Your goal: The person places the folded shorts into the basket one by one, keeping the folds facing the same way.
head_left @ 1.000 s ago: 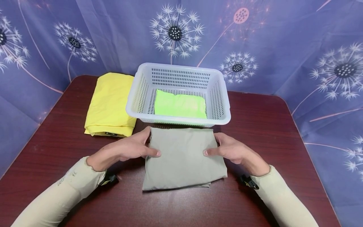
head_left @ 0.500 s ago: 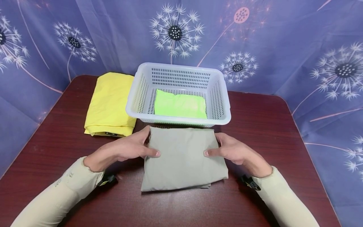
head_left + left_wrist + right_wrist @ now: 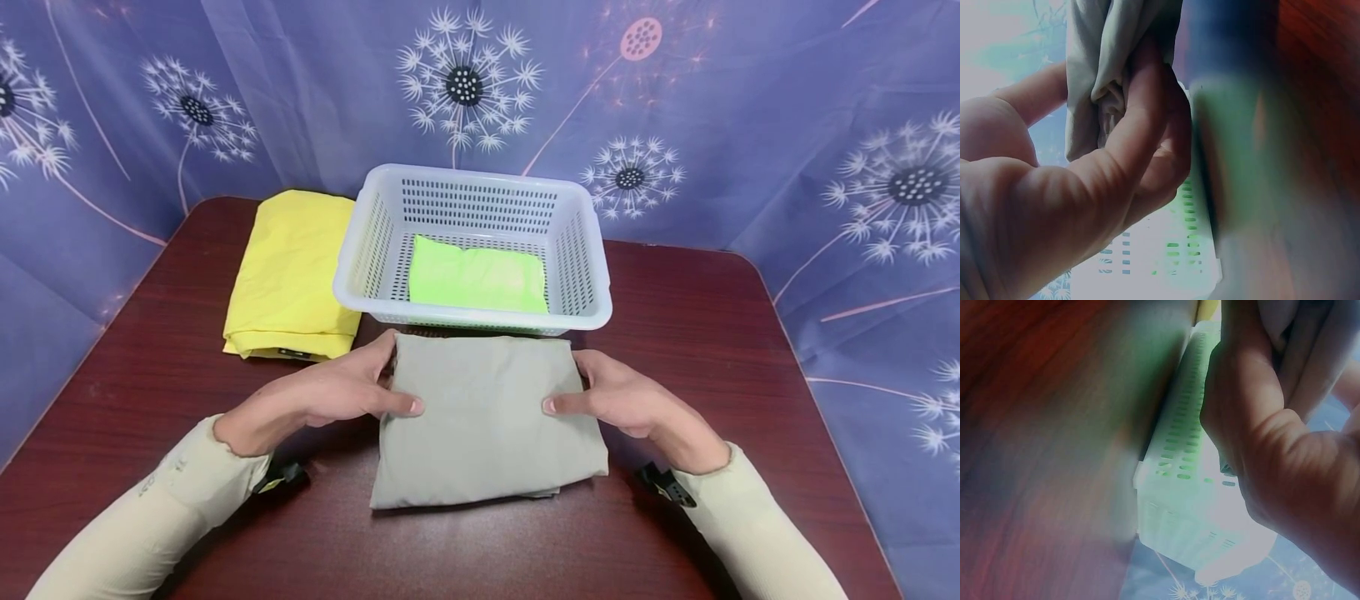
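Note:
A folded grey cloth (image 3: 487,425) is between my two hands in front of the basket, its exact kind not plain. My left hand (image 3: 330,393) grips its left edge, thumb on top and fingers underneath. On the opposite edge my right hand (image 3: 630,396) holds it the same way. From the left wrist, the cloth's folded layers (image 3: 1088,69) show between thumb and fingers. In the right wrist view, part of the grey cloth (image 3: 1316,356) is seen within the grasp. The fingers beneath it are hidden in the head view.
Just beyond the cloth stands a white perforated plastic basket (image 3: 480,319) with a folded bright green cloth (image 3: 476,279) inside. A folded yellow cloth (image 3: 292,275) lies left of the basket on the dark red wooden table (image 3: 675,308). A blue dandelion-print curtain (image 3: 315,83) hangs behind.
The grey cloth looks slightly larger and nearer the head camera, as if raised a little. Both hands keep their grip and have drifted slightly apart. Basket, green cloth and yellow cloth stay put.

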A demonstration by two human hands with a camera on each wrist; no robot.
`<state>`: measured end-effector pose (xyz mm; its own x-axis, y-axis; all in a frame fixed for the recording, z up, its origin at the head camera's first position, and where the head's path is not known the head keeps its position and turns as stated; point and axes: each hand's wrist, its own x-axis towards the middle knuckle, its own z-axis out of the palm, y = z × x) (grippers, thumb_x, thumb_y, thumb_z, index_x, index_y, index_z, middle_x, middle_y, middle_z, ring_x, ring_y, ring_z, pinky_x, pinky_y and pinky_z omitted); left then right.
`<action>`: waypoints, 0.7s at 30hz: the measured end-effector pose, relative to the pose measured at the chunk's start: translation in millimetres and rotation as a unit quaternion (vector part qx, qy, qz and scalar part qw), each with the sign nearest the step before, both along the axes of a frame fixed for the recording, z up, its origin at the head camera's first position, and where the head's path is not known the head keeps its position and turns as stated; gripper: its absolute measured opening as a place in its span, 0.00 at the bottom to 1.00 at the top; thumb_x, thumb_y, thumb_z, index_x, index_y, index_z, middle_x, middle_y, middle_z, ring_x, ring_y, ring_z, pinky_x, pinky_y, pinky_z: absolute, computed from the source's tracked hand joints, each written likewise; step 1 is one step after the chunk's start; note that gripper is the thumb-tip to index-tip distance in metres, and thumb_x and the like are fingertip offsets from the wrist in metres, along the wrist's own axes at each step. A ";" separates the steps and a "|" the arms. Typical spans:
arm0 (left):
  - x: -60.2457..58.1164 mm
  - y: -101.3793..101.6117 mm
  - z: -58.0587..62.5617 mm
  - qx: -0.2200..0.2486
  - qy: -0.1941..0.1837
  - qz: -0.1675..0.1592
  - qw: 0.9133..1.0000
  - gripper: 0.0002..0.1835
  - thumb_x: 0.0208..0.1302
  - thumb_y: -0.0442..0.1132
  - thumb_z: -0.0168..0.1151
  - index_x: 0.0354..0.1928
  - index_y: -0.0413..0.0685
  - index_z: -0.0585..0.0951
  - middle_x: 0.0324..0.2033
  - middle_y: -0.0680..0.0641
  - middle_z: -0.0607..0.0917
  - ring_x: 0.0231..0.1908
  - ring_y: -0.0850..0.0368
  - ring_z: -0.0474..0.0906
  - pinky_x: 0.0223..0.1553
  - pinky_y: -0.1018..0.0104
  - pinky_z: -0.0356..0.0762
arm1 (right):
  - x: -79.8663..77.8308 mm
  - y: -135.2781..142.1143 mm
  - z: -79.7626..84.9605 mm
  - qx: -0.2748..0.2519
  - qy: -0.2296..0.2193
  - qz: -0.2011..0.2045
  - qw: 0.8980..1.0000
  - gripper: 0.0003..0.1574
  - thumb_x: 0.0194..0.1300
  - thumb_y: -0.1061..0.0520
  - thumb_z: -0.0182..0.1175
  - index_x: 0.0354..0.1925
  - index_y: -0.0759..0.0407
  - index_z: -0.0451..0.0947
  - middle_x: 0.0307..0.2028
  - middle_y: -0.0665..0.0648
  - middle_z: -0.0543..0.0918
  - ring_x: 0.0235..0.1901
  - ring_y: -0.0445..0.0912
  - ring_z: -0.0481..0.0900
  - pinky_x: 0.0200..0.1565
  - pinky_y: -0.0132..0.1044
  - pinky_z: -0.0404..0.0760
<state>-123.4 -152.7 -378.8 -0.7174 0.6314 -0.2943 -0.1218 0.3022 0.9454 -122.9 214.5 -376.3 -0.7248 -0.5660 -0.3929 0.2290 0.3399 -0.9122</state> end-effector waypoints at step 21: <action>4.2 -3.5 6.4 0.051 -0.007 -0.016 0.999 0.44 0.67 0.28 0.71 0.76 0.41 0.53 0.61 0.36 0.76 0.55 0.47 0.79 0.53 0.59 0.82 | 7.2 0.9 10.0 -0.009 0.000 0.006 1.000 0.23 0.69 0.67 0.66 0.56 0.76 0.69 0.41 0.65 0.88 0.39 0.54 0.90 0.41 0.49 0.90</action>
